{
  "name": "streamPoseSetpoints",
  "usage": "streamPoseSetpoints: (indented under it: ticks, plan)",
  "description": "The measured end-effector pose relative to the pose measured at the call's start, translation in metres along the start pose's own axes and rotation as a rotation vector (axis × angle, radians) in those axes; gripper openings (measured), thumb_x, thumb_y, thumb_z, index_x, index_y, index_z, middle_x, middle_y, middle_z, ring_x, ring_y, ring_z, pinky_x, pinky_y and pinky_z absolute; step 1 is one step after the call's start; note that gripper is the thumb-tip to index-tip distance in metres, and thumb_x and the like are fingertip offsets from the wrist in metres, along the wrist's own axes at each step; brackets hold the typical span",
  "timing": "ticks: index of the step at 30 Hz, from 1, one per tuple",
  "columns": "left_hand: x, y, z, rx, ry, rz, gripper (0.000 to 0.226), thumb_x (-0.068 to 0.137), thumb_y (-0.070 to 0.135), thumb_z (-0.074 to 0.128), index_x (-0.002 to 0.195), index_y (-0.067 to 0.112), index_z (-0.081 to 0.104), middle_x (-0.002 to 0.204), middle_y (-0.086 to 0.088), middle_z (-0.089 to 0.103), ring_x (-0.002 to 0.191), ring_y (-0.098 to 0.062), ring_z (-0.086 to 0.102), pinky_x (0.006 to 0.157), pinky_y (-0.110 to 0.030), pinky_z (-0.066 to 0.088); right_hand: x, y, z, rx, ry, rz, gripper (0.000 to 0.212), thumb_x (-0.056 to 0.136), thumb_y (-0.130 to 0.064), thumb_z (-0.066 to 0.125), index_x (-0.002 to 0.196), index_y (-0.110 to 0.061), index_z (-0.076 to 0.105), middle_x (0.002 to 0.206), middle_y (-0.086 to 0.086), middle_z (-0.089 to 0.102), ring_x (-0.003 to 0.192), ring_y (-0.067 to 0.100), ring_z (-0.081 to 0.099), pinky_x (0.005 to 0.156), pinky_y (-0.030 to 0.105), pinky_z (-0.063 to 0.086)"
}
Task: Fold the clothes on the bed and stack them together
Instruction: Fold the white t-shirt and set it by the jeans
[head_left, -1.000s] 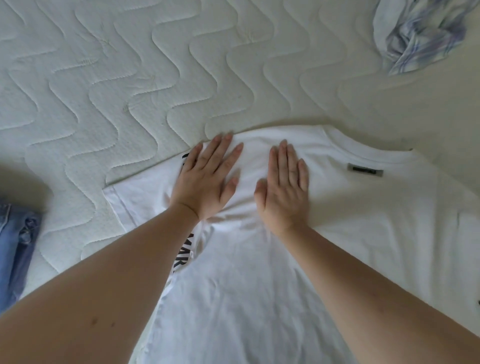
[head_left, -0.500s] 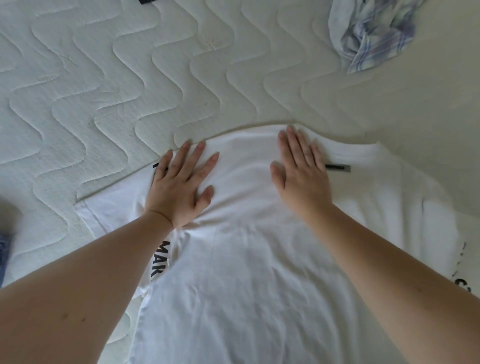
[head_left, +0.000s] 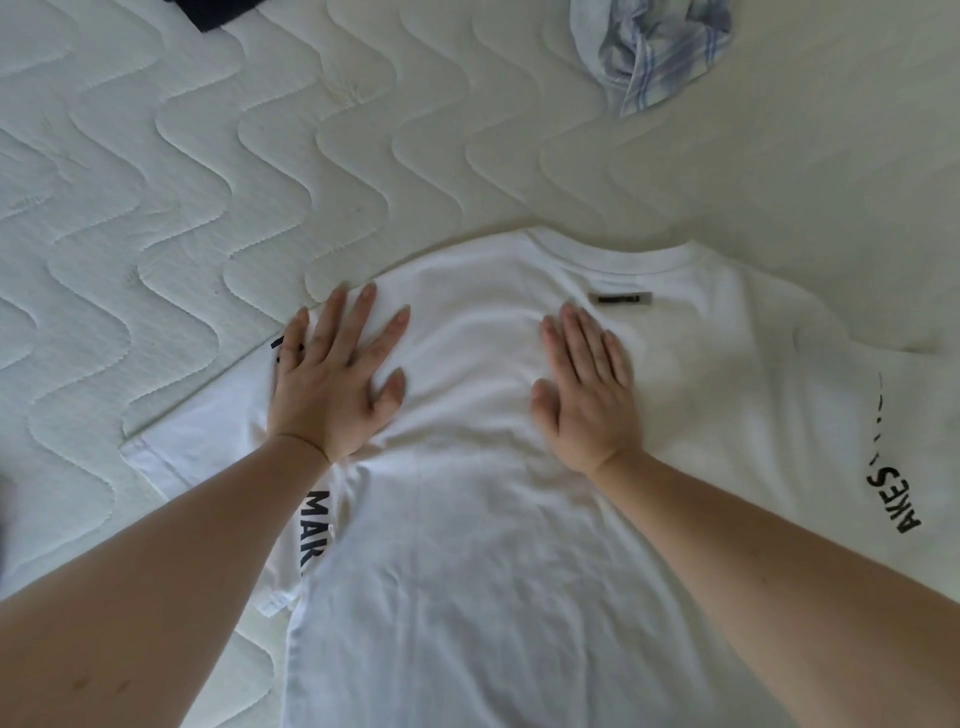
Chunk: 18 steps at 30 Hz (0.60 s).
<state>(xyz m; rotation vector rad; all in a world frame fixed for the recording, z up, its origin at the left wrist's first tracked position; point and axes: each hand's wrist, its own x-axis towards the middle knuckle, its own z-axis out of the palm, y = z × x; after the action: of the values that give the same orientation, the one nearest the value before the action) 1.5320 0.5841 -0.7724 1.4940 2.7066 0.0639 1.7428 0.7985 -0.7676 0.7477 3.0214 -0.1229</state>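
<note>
A white T-shirt lies spread back-up on the bed, collar at the far side, with black lettering on both sleeves and a small grey tag below the collar. My left hand lies flat with spread fingers on the shirt's left shoulder. My right hand presses flat on the upper back, fingertips just short of the grey tag. Neither hand grips the cloth.
The quilted white mattress stretches to the left and far side. A crumpled blue-and-white checked garment lies at the far right. A dark cloth's corner shows at the top edge.
My hands have slid apart across the shirt's upper back. The right hand has drawn back below the grey tag. The view has shifted, so the shirt's right sleeve lettering shows.
</note>
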Motion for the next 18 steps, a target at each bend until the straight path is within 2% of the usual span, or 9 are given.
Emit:
streamPoseSetpoints:
  ticks: [3, 6, 9, 11, 13, 15, 18]
  plan:
    - [0.003, 0.003, -0.009, 0.043, -0.045, 0.017, 0.061, 0.097, 0.049, 0.024, 0.156, 0.04, 0.013, 0.165, 0.004, 0.01, 0.152, -0.023, 0.011, 0.117, -0.057, 0.001, 0.002, 0.0, 0.001, 0.002, -0.016, 0.012, 0.068, 0.093, -0.04, 0.034, 0.155, -0.013, 0.023, 0.163, 0.009, 0.018, 0.151, 0.02, 0.011, 0.121, 0.044, 0.015]
    - [0.002, 0.017, -0.022, 0.132, -0.078, 0.019, 0.059, 0.099, 0.043, 0.019, 0.157, 0.03, 0.018, 0.165, -0.005, 0.014, 0.15, -0.03, 0.016, 0.115, -0.061, -0.007, 0.002, -0.001, -0.002, 0.016, -0.058, 0.019, 0.068, 0.094, -0.041, 0.031, 0.156, -0.015, 0.021, 0.164, 0.007, 0.015, 0.151, 0.02, 0.008, 0.121, 0.044, 0.014]
    - [0.005, 0.037, -0.044, 0.328, -0.16, 0.007, 0.056, 0.103, 0.031, 0.025, 0.156, 0.013, 0.024, 0.159, -0.02, 0.026, 0.142, -0.039, 0.034, 0.113, -0.066, 0.004, 0.002, -0.003, -0.01, 0.027, -0.1, 0.041, 0.067, 0.096, -0.043, 0.027, 0.157, -0.018, 0.014, 0.165, 0.005, 0.007, 0.152, 0.018, 0.003, 0.122, 0.041, 0.008]
    - [0.009, 0.061, -0.059, 0.442, -0.251, -0.036, 0.059, 0.1, 0.027, 0.033, 0.155, 0.009, 0.023, 0.157, -0.018, 0.029, 0.141, -0.035, 0.035, 0.114, -0.064, 0.008, 0.005, -0.002, -0.019, 0.058, -0.159, 0.032, 0.066, 0.099, -0.043, 0.026, 0.158, -0.02, 0.006, 0.165, 0.003, -0.002, 0.151, 0.016, -0.005, 0.122, 0.038, -0.001]
    - [0.011, 0.096, -0.072, 0.394, -0.294, -0.063, 0.061, 0.097, 0.028, 0.04, 0.153, 0.008, 0.026, 0.156, -0.016, 0.032, 0.141, -0.032, 0.034, 0.115, -0.058, 0.012, 0.009, 0.007, -0.037, 0.211, -0.237, -0.02, 0.065, 0.101, -0.042, 0.031, 0.158, -0.022, 0.006, 0.165, 0.002, -0.002, 0.151, 0.014, -0.006, 0.12, 0.033, -0.007]
    - [0.009, 0.139, -0.074, 0.285, -0.292, -0.029, 0.062, 0.099, 0.032, 0.039, 0.155, 0.012, 0.022, 0.158, -0.016, 0.027, 0.143, -0.03, 0.031, 0.115, -0.052, 0.017, 0.0, 0.032, -0.052, 0.306, -0.232, -0.056, 0.061, 0.102, -0.036, 0.035, 0.157, -0.021, 0.012, 0.165, 0.003, 0.005, 0.151, 0.015, -0.001, 0.118, 0.031, -0.007]
    - [0.011, 0.205, -0.063, 0.157, -0.31, 0.082, 0.064, 0.102, 0.042, 0.029, 0.158, 0.022, 0.006, 0.165, -0.009, 0.008, 0.149, -0.026, 0.018, 0.117, -0.043, 0.023, -0.043, 0.092, -0.062, 0.186, -0.16, 0.065, 0.06, 0.101, -0.033, 0.035, 0.156, -0.02, 0.016, 0.165, 0.004, 0.009, 0.152, 0.02, 0.002, 0.12, 0.037, -0.003]
